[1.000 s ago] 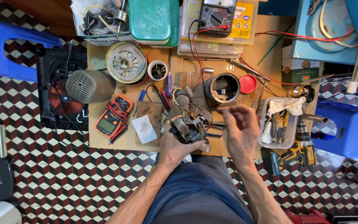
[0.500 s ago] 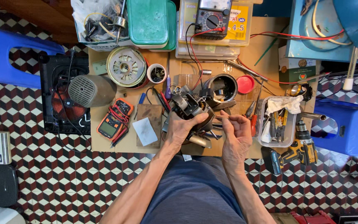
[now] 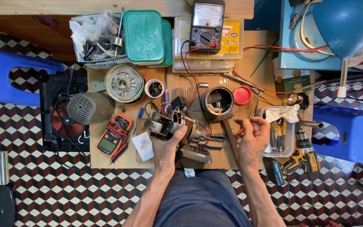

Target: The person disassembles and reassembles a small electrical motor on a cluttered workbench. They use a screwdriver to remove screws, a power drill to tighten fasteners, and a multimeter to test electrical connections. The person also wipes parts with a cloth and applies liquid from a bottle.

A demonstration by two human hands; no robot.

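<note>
Left hand (image 3: 167,145): closed around a small electric motor (image 3: 164,124); the motor is held just above the wooden board (image 3: 118,157), tilted, with its wires trailing to the far side.
Right hand (image 3: 253,136): fingers curled narrowly, thumb and fingertips pinched at the far-left edge of the hand; whether something small is gripped cannot be told.
Motor position: near the middle of the board, left of the dark cylindrical housing (image 3: 217,101) and right of the orange multimeter (image 3: 113,138).
Beneath the left hand: a grey metal part (image 3: 196,153) is lying on the board, just beside the wrist.
Hammer (image 3: 227,130): laid between the two hands, head towards the far side, handle running near.
Far side of board: an analogue meter (image 3: 206,25) is placed on flat plastic boxes (image 3: 232,40); red and black leads run from it towards the motor.
Left of motor: a round ribbed rotor plate (image 3: 124,83), a small white cup (image 3: 153,88) and a grey fan cover (image 3: 90,108) are seen.
Right of right hand: a clear tray (image 3: 288,145) holding tools and a white rag is placed just beside the hand; a red cap (image 3: 242,95) lies farther off.
Near right: a cordless drill (image 3: 301,157) is resting on the tiled floor (image 3: 64,193).
</note>
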